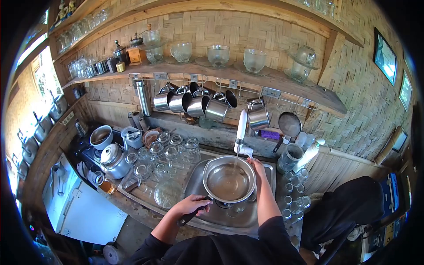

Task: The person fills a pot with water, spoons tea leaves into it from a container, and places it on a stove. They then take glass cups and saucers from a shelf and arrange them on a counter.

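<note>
The left hand (194, 206) is closed around the pan (229, 179)'s dark handle; the right hand (258, 169) grips its rim at the far right. The pan is over the sink (195, 184), under the running faucet (241, 128). Upturned glasses (171, 152) crowd the surface (148, 194) beyond the sink's left edge.

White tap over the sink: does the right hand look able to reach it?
Probably yes. The right hand is at the pan's rim, near the tap, and the way looks free. It would have to leave the pan, which the left hand holds by the handle.
</note>
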Motion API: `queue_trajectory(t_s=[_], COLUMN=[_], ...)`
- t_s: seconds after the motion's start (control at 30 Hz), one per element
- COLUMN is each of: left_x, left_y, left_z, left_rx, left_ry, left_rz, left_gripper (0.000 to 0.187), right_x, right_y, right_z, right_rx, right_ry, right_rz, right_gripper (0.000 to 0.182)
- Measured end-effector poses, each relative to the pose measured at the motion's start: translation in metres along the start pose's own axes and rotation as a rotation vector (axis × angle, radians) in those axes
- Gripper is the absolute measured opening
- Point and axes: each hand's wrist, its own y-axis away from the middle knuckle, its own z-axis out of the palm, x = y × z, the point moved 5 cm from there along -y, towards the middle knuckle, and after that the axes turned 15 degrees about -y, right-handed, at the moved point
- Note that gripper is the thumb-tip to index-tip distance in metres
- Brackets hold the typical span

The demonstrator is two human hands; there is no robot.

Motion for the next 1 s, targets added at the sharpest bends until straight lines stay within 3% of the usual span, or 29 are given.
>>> queue_trajectory(t_s=[0.07,0.1,0.33,0.63,0.73,0.8,0.9,1.0], left_x=[0.000,0.000,0.006,0.002,0.000,-0.001,0.000,0.000], left_y=[-0.001,-0.001,0.004,0.005,0.005,0.005,0.004,0.004], left_z=[0.001,0.001,0.004,0.005,0.003,0.002,0.003,0.004], left_rx=[0.000,-0.001,0.007,0.002,0.020,0.013,0.011,0.012], left_ry=[-0.005,-0.014,-0.033,-0.005,-0.002,0.017,0.030,0.024], left_rz=[0.002,0.007,0.005,0.007,-0.010,-0.012,-0.013,-0.019], left_gripper=[0.026,0.026,0.026,0.026,0.026,0.028,0.027,0.027], right_x=[0.000,0.001,0.013,0.020,0.020,0.016,0.013,0.011], right_y=[0.016,0.011,0.006,0.001,-0.004,-0.002,0.001,0.001], right_z=[0.002,-0.004,-0.015,-0.020,-0.024,-0.025,-0.020,-0.021], right_rx=[0.022,-0.058,-0.145,-0.160,-0.134,-0.010,-0.117,-0.087], right_ry=[-0.177,-0.058,-0.170,-0.010,0.090,0.097,0.035,0.073], right_rz=[0.084,-0.004,0.073,0.047,-0.052,-0.105,-0.104,-0.114], right_gripper=[0.020,0.018,0.018,0.027,0.034,0.041,0.045,0.039])
